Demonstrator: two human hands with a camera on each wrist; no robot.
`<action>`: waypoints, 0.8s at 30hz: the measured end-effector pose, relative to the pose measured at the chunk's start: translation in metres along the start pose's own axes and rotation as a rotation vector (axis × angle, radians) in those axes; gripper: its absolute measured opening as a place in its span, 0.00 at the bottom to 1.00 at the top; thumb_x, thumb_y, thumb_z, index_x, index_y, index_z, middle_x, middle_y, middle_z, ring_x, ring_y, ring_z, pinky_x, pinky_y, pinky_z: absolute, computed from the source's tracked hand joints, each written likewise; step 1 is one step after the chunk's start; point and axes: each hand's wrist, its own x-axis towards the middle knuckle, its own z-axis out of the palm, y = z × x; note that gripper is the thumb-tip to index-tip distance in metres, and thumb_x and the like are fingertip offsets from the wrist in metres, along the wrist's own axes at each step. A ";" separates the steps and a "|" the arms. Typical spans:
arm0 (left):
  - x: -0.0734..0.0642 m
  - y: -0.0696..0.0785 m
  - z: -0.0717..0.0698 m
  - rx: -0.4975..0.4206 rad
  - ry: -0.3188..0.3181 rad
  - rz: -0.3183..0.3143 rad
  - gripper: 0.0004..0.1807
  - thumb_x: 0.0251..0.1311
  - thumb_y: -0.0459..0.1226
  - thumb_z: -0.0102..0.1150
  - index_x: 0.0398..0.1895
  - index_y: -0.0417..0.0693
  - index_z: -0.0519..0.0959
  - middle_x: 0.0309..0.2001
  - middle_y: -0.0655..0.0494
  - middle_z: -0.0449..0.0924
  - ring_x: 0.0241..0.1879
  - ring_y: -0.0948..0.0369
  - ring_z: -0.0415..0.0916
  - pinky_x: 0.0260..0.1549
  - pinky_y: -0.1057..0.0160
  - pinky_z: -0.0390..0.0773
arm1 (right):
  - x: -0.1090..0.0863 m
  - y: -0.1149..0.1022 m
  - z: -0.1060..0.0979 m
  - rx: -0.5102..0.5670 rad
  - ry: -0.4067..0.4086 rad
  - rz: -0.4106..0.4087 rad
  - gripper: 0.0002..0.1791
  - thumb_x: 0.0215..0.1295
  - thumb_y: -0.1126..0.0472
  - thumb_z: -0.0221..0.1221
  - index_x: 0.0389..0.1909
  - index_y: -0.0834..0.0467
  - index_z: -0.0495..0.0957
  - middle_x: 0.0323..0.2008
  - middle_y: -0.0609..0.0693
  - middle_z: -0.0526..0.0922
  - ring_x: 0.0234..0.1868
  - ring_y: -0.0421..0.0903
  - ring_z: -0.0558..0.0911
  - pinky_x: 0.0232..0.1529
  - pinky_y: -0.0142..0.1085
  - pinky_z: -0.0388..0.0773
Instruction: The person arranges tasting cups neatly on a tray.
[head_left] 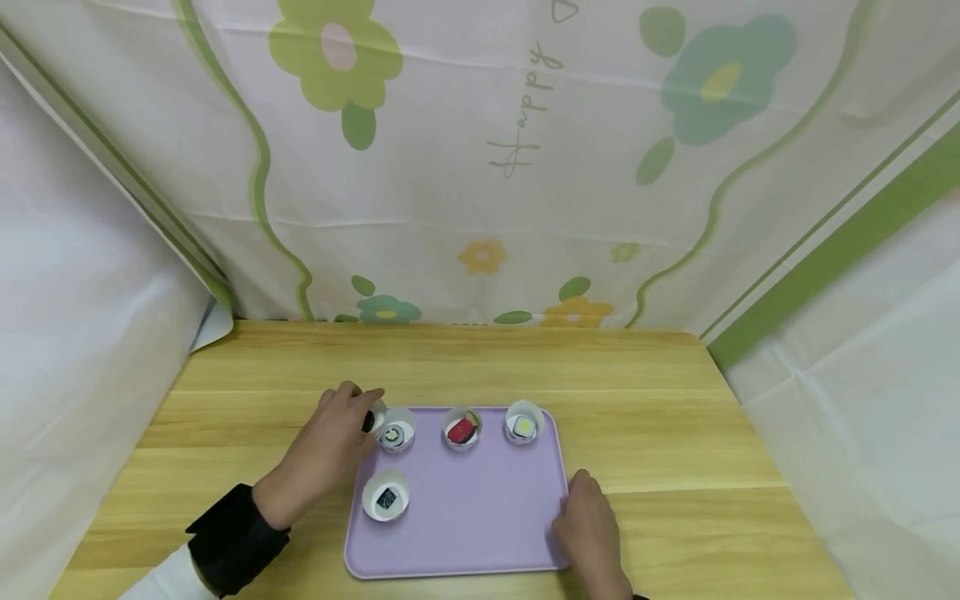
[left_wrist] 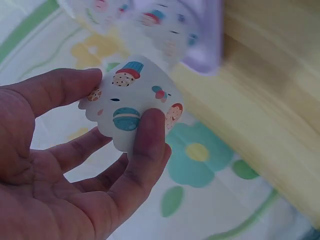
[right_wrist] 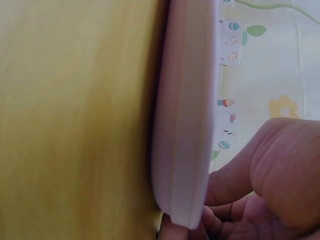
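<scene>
My left hand [head_left: 333, 442] pinches a white paper cupcake liner [left_wrist: 132, 102] printed with cupcakes and macarons, between thumb and fingers, at the back left corner of a purple tray [head_left: 487, 517]. Something dark shows inside that liner in the head view. Beside it on the tray stands another liner [head_left: 396, 430] with a grey-blue round piece inside. My right hand [head_left: 590, 533] grips the tray's right edge, a finger under the rim in the right wrist view.
Along the tray's back stand a liner with a red piece [head_left: 462, 430] and one with a pale yellow-and-white piece [head_left: 524, 423]. A liner with a black square [head_left: 386, 497] sits at the left. A flowered cloth [head_left: 420, 183] hangs behind the wooden table [head_left: 637, 375].
</scene>
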 end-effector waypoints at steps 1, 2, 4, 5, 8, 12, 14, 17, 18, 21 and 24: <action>0.000 0.005 0.000 0.005 -0.006 0.006 0.29 0.50 0.31 0.66 0.60 0.36 0.75 0.46 0.44 0.73 0.41 0.52 0.67 0.33 0.61 0.73 | 0.000 0.000 0.000 0.000 0.000 0.002 0.08 0.55 0.70 0.59 0.31 0.62 0.68 0.26 0.53 0.71 0.25 0.49 0.72 0.27 0.44 0.72; 0.000 0.009 0.000 0.007 -0.014 0.009 0.30 0.50 0.31 0.67 0.60 0.37 0.75 0.46 0.44 0.73 0.41 0.53 0.67 0.33 0.61 0.73 | 0.000 0.000 0.000 -0.001 0.001 0.002 0.08 0.55 0.70 0.59 0.31 0.62 0.68 0.26 0.53 0.71 0.25 0.49 0.72 0.27 0.44 0.73; -0.001 0.019 -0.001 0.008 -0.033 0.014 0.30 0.49 0.32 0.68 0.59 0.38 0.76 0.46 0.45 0.74 0.41 0.53 0.67 0.34 0.62 0.74 | 0.000 -0.001 0.000 -0.002 0.003 0.000 0.08 0.55 0.70 0.59 0.31 0.62 0.68 0.26 0.53 0.71 0.25 0.49 0.72 0.27 0.45 0.73; -0.001 0.023 -0.002 0.007 -0.043 0.013 0.30 0.49 0.32 0.68 0.59 0.38 0.76 0.46 0.45 0.74 0.41 0.53 0.67 0.34 0.62 0.74 | 0.000 -0.001 0.000 -0.002 0.004 -0.001 0.08 0.55 0.70 0.59 0.31 0.62 0.68 0.26 0.53 0.71 0.25 0.49 0.72 0.27 0.45 0.73; -0.002 0.036 -0.002 -0.006 -0.072 0.018 0.30 0.49 0.33 0.68 0.59 0.40 0.76 0.46 0.47 0.73 0.42 0.55 0.67 0.34 0.63 0.75 | 0.000 0.000 0.001 -0.003 0.009 -0.005 0.08 0.55 0.70 0.59 0.31 0.62 0.68 0.26 0.53 0.71 0.25 0.49 0.72 0.27 0.45 0.73; -0.003 0.050 0.001 -0.019 -0.110 0.044 0.28 0.50 0.34 0.69 0.58 0.41 0.77 0.45 0.50 0.73 0.41 0.57 0.66 0.34 0.66 0.76 | 0.000 0.001 0.001 -0.003 0.010 -0.004 0.08 0.55 0.70 0.59 0.31 0.63 0.68 0.26 0.53 0.71 0.25 0.49 0.72 0.27 0.45 0.73; -0.003 0.056 0.003 -0.030 -0.120 0.064 0.28 0.49 0.33 0.69 0.57 0.40 0.78 0.44 0.51 0.73 0.40 0.58 0.66 0.33 0.66 0.76 | -0.001 0.001 0.001 -0.003 0.009 -0.007 0.08 0.55 0.70 0.59 0.31 0.63 0.68 0.26 0.53 0.71 0.25 0.49 0.73 0.26 0.45 0.73; -0.004 0.064 0.008 -0.036 -0.122 0.099 0.28 0.48 0.33 0.69 0.57 0.41 0.78 0.42 0.52 0.73 0.39 0.59 0.66 0.32 0.66 0.75 | -0.001 0.000 0.001 -0.002 0.009 -0.009 0.08 0.55 0.71 0.59 0.31 0.63 0.68 0.26 0.53 0.71 0.25 0.49 0.72 0.26 0.45 0.73; -0.004 0.066 0.010 -0.031 -0.124 0.106 0.28 0.48 0.34 0.69 0.57 0.41 0.78 0.42 0.53 0.73 0.38 0.60 0.65 0.31 0.66 0.74 | -0.001 0.000 0.000 -0.003 0.009 -0.010 0.08 0.55 0.71 0.59 0.31 0.63 0.68 0.25 0.53 0.71 0.25 0.49 0.72 0.26 0.44 0.73; -0.005 0.071 0.016 -0.016 -0.144 0.135 0.28 0.49 0.36 0.69 0.57 0.43 0.78 0.40 0.55 0.71 0.37 0.60 0.65 0.29 0.67 0.72 | -0.001 0.000 0.000 -0.002 0.007 -0.011 0.08 0.54 0.71 0.58 0.31 0.63 0.68 0.25 0.53 0.70 0.25 0.49 0.72 0.27 0.44 0.73; -0.006 0.076 0.023 -0.002 -0.159 0.172 0.28 0.49 0.37 0.69 0.56 0.44 0.78 0.39 0.56 0.71 0.36 0.61 0.65 0.28 0.67 0.72 | 0.000 0.000 0.001 -0.002 0.004 -0.009 0.08 0.54 0.71 0.58 0.31 0.63 0.68 0.25 0.53 0.70 0.25 0.48 0.71 0.26 0.43 0.72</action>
